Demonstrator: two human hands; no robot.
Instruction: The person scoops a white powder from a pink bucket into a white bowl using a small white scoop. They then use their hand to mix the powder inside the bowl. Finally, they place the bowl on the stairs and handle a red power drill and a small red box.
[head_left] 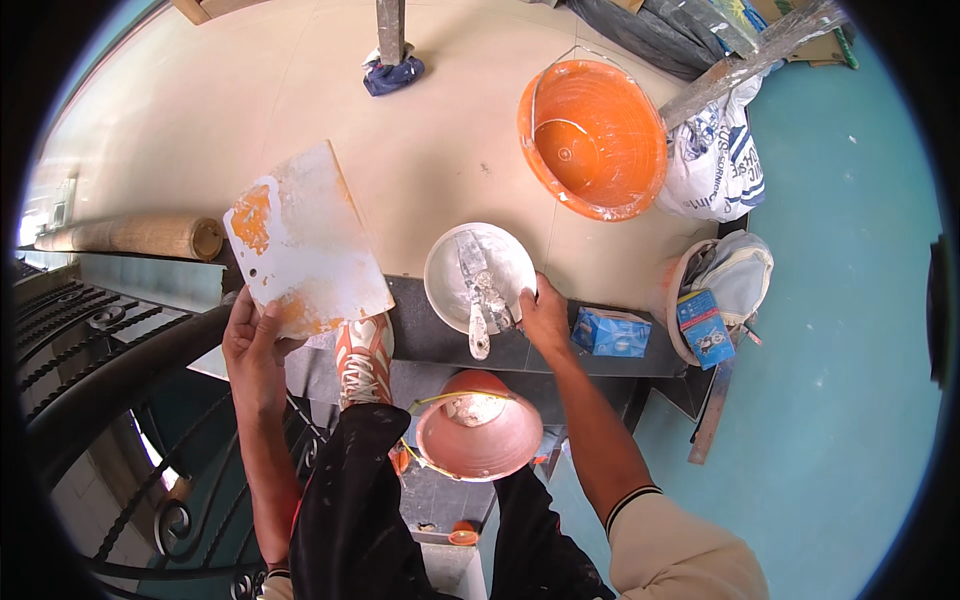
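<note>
My left hand (256, 338) grips the lower left corner of a flat, pale plastering board (325, 225), its thumb on top. White filler and orange patches mark the board, and a small hole shows near its edge. Closed on the right rim of a white plaster-smeared bowl (437, 282) is my right hand (546, 318). Inside the bowl lie a putty knife (479, 335), with its pale handle over the near rim, and another scraper beside it, partly covered with white paste. The bowl is over the dark step edge.
A pink bucket (480, 455) containing white material stands between my legs. Farther off are an orange bucket (600, 150) and a white sack (715, 165). Near my right hand sits a blue box (612, 332). A dark handrail (120, 385) runs along the left.
</note>
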